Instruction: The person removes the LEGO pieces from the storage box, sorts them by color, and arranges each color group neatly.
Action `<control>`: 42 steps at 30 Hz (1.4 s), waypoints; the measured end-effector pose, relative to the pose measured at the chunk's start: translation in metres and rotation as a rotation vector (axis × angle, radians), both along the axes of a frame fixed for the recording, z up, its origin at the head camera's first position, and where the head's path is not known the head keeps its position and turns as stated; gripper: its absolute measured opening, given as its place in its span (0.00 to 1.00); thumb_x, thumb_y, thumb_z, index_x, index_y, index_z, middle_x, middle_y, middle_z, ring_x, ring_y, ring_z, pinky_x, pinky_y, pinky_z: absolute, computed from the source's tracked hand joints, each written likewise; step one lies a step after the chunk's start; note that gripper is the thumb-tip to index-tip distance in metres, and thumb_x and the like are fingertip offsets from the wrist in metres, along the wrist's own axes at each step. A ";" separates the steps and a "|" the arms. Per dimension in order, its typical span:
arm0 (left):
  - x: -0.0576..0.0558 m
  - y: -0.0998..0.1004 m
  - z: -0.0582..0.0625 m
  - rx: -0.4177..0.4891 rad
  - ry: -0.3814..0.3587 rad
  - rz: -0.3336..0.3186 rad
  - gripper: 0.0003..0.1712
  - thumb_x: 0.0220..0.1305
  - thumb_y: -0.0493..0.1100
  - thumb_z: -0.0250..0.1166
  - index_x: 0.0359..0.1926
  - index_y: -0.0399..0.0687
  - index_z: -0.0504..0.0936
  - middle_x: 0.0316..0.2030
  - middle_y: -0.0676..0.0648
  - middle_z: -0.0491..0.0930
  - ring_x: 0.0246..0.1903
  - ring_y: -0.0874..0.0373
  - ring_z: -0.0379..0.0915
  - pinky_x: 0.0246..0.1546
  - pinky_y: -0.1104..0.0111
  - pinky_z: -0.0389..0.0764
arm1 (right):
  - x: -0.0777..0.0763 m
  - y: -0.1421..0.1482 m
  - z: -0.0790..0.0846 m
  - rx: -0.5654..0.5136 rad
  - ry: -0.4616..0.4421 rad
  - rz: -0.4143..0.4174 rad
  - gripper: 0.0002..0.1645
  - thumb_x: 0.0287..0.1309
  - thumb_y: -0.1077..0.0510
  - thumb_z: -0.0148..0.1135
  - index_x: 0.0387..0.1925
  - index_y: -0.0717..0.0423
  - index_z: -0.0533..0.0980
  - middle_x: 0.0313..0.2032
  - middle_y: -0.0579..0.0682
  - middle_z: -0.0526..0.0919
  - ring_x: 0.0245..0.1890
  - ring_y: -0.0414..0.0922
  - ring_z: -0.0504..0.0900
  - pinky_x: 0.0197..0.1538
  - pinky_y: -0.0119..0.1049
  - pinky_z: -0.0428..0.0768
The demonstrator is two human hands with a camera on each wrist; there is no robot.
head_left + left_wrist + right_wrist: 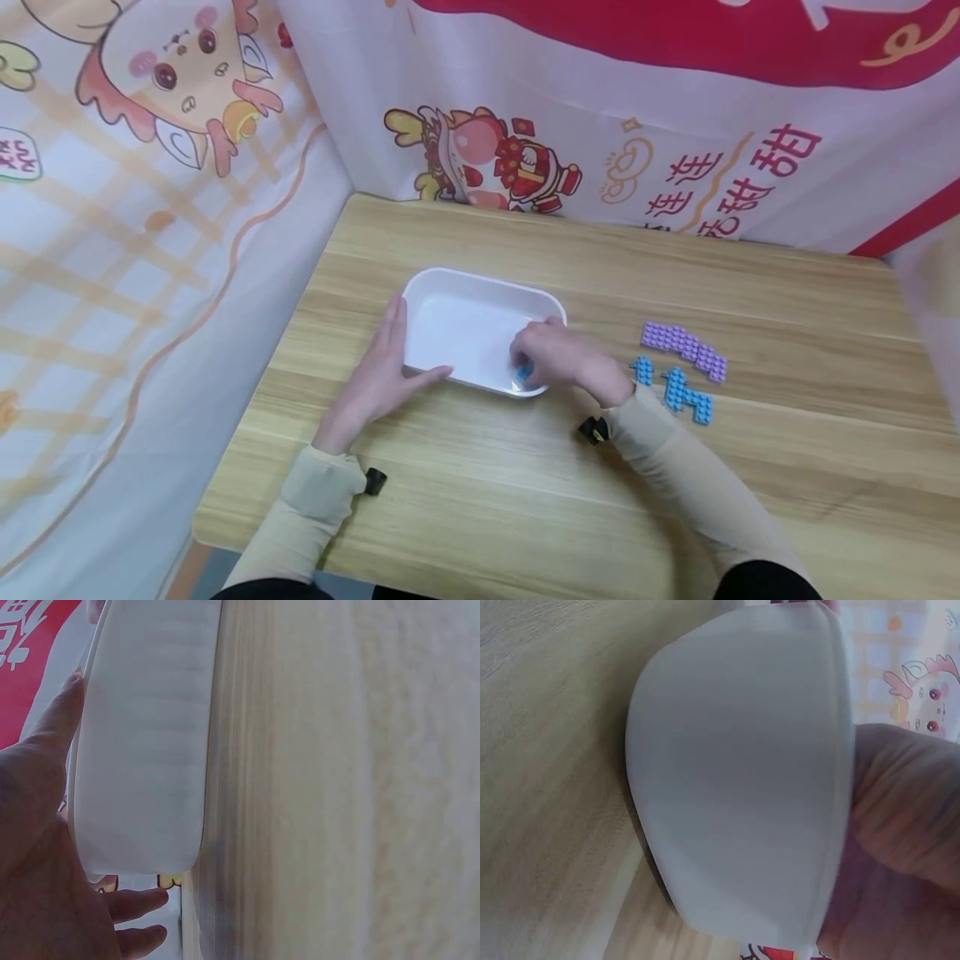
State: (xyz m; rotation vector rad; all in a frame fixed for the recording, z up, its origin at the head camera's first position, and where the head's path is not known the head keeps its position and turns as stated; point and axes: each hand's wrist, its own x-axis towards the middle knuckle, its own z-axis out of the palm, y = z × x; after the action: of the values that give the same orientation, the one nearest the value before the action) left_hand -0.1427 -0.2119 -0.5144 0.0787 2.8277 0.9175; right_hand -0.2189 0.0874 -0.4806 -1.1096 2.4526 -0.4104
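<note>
A white rectangular tray (480, 287) stands on the wooden table. My left hand (375, 371) rests against its left end, fingers straight along the wall and thumb stretched over the front rim; the left wrist view shows the hand (45, 825) against the tray's outer side (142, 750). Over the right end reaches my right hand (551, 354), its curled fingers down inside the tray around a small blue toy brick (523, 374), mostly covered by them. In the right wrist view the tray wall (742, 772) hides the fingertips of this hand (907, 817).
Right of the tray lie joined purple bricks (682, 348) in a stepped row. Nearer, beside the right sleeve, are blue bricks (686, 396) and a smaller blue group (642, 370). Printed cloth (600, 100) hangs behind the table (480, 467) and along its left side.
</note>
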 end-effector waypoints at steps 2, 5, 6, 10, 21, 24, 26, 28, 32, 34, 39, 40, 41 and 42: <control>0.000 0.001 -0.001 0.000 0.000 0.000 0.82 0.62 0.81 0.70 0.89 0.54 0.22 0.90 0.47 0.23 0.90 0.37 0.32 0.89 0.38 0.48 | 0.000 0.000 -0.002 0.002 -0.002 -0.008 0.12 0.52 0.62 0.83 0.40 0.53 0.90 0.41 0.48 0.93 0.44 0.47 0.85 0.67 0.56 0.75; 0.001 0.001 -0.001 0.003 0.001 0.000 0.82 0.62 0.81 0.70 0.89 0.54 0.22 0.90 0.47 0.23 0.90 0.37 0.32 0.89 0.38 0.49 | 0.000 0.001 -0.006 -0.042 0.003 -0.032 0.12 0.54 0.63 0.81 0.42 0.54 0.90 0.42 0.49 0.93 0.46 0.49 0.86 0.66 0.55 0.75; 0.002 0.001 -0.001 0.006 0.000 0.001 0.82 0.62 0.80 0.71 0.89 0.54 0.23 0.90 0.47 0.23 0.90 0.38 0.32 0.89 0.38 0.49 | 0.001 0.002 -0.007 -0.079 0.009 -0.041 0.12 0.56 0.63 0.80 0.43 0.55 0.90 0.43 0.51 0.93 0.48 0.50 0.87 0.67 0.55 0.77; 0.002 0.001 0.001 0.012 -0.003 0.006 0.82 0.62 0.79 0.71 0.89 0.54 0.23 0.90 0.47 0.22 0.90 0.38 0.32 0.89 0.38 0.49 | 0.003 0.008 -0.008 -0.289 0.010 -0.100 0.15 0.64 0.65 0.76 0.52 0.60 0.89 0.50 0.56 0.91 0.53 0.53 0.87 0.65 0.51 0.86; 0.001 0.000 0.002 0.012 0.005 -0.004 0.82 0.61 0.81 0.70 0.89 0.54 0.23 0.90 0.47 0.22 0.90 0.38 0.31 0.89 0.37 0.49 | 0.010 0.026 -0.003 -0.707 -0.008 -0.281 0.14 0.67 0.69 0.73 0.53 0.60 0.88 0.50 0.57 0.89 0.50 0.53 0.87 0.61 0.60 0.88; 0.000 0.000 0.001 0.017 0.004 -0.005 0.82 0.61 0.82 0.70 0.89 0.54 0.23 0.90 0.48 0.22 0.90 0.38 0.31 0.89 0.37 0.49 | 0.013 0.029 -0.002 -0.748 0.004 -0.318 0.14 0.65 0.70 0.74 0.51 0.62 0.87 0.50 0.58 0.91 0.50 0.55 0.89 0.63 0.61 0.88; 0.000 -0.001 0.000 0.017 0.003 -0.005 0.82 0.61 0.82 0.70 0.89 0.55 0.23 0.90 0.48 0.22 0.90 0.38 0.31 0.89 0.37 0.49 | 0.015 0.032 -0.002 -0.751 -0.005 -0.347 0.14 0.65 0.70 0.75 0.52 0.61 0.87 0.50 0.58 0.92 0.51 0.55 0.89 0.64 0.62 0.87; 0.000 -0.001 0.000 0.014 0.004 -0.006 0.82 0.61 0.82 0.70 0.89 0.55 0.23 0.90 0.48 0.22 0.90 0.38 0.31 0.89 0.37 0.49 | 0.017 0.034 -0.001 -0.747 -0.017 -0.374 0.14 0.65 0.69 0.75 0.52 0.61 0.86 0.50 0.58 0.92 0.51 0.55 0.89 0.65 0.63 0.86; 0.000 -0.001 -0.001 0.016 0.001 -0.004 0.82 0.61 0.82 0.69 0.89 0.55 0.23 0.90 0.48 0.22 0.90 0.38 0.31 0.89 0.37 0.49 | 0.020 0.038 -0.001 -0.742 -0.035 -0.421 0.16 0.64 0.68 0.77 0.52 0.61 0.85 0.50 0.59 0.92 0.53 0.56 0.88 0.67 0.62 0.85; 0.000 -0.001 -0.001 0.016 0.000 -0.004 0.82 0.61 0.82 0.69 0.89 0.55 0.23 0.90 0.48 0.22 0.90 0.38 0.31 0.89 0.37 0.49 | 0.022 0.041 -0.002 -0.742 -0.031 -0.440 0.16 0.63 0.68 0.77 0.52 0.61 0.85 0.51 0.58 0.91 0.54 0.55 0.87 0.67 0.60 0.85; 0.000 -0.001 -0.001 0.014 0.001 -0.005 0.82 0.61 0.83 0.68 0.89 0.55 0.22 0.90 0.48 0.21 0.90 0.38 0.31 0.88 0.37 0.49 | 0.030 0.053 -0.002 -0.749 -0.009 -0.486 0.17 0.61 0.69 0.78 0.50 0.60 0.84 0.51 0.57 0.92 0.55 0.53 0.86 0.67 0.52 0.83; 0.000 -0.001 -0.001 0.015 0.002 -0.005 0.82 0.61 0.84 0.68 0.89 0.55 0.22 0.90 0.48 0.21 0.90 0.38 0.31 0.88 0.37 0.49 | 0.032 0.055 -0.001 -0.747 -0.006 -0.497 0.17 0.61 0.68 0.79 0.50 0.60 0.84 0.51 0.57 0.92 0.55 0.52 0.86 0.67 0.50 0.83; 0.000 -0.001 -0.001 0.014 0.002 -0.006 0.82 0.61 0.84 0.68 0.89 0.55 0.22 0.90 0.48 0.21 0.90 0.38 0.31 0.88 0.37 0.49 | 0.034 0.058 -0.001 -0.748 -0.005 -0.507 0.17 0.60 0.68 0.79 0.50 0.59 0.84 0.51 0.56 0.92 0.55 0.51 0.86 0.67 0.48 0.83; 0.000 -0.002 -0.001 0.013 0.002 -0.007 0.82 0.61 0.84 0.68 0.89 0.56 0.22 0.90 0.48 0.21 0.90 0.38 0.31 0.88 0.37 0.49 | 0.036 0.061 -0.002 -0.746 -0.001 -0.515 0.18 0.60 0.68 0.79 0.51 0.59 0.84 0.51 0.56 0.92 0.55 0.49 0.86 0.67 0.46 0.82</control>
State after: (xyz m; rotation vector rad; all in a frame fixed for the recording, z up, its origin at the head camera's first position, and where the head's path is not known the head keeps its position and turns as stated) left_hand -0.1423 -0.2134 -0.5155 0.0903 2.8213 0.9355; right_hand -0.1832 0.1485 -0.4822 -0.6694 2.6206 -1.5701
